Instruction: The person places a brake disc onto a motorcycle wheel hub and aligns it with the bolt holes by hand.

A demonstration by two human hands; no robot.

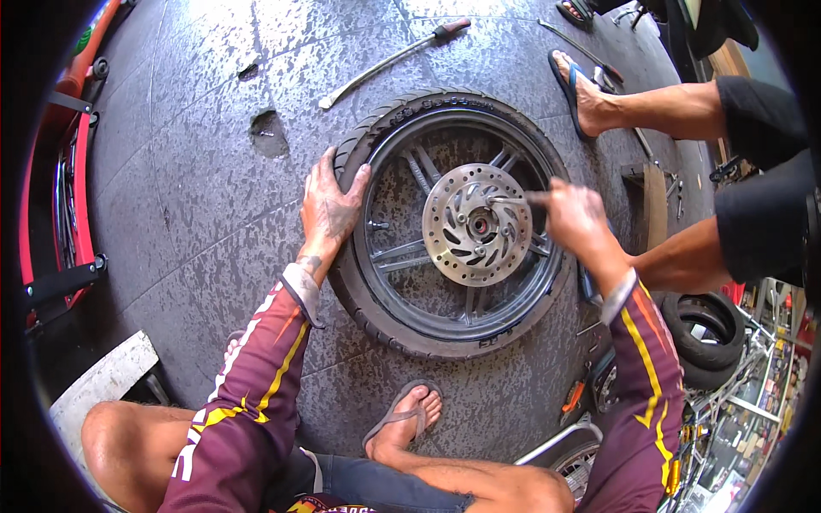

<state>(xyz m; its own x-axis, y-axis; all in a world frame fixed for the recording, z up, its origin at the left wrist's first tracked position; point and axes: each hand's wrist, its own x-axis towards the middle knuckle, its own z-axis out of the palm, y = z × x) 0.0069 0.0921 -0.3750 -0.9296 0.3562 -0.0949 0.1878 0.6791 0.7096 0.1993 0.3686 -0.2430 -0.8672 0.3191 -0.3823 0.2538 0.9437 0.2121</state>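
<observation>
"Wheel (481,226) lying flat on the dark floor (214,171), right between the two hands. Where do you begin?"

"At the left. The left hand (332,208) lies over the upper-left part of the tyre (410,339), palm down, fingers and thumb spread apart. It rests on the rubber without closing round it."

"Is that a sound place to take hold?"

"I'd say so. The rubber should be firm, with a little give and decent friction. The whole thing is probably heavy and awkward, so any lifting would want both hands on opposite sides of the tyre."

"And further in?"

"The spokes (400,250) look like stiff metal; they ought to bear a solid pull."

"What about the middle?"

"The brake disc (442,248) is hard, drilled and smooth, likely slick if any oil gets on it. Its thin edge makes a poor handle, I'd judge."

"Something reaches over it."

"A slim metal tool (513,201), rigid and light by its look. Its tip is over the disc's face; whether it touches, I can't tell."

"Then the far end?"

"The right hand (577,218), fingers curled tight around the tool, above the tyre's right side."
</observation>
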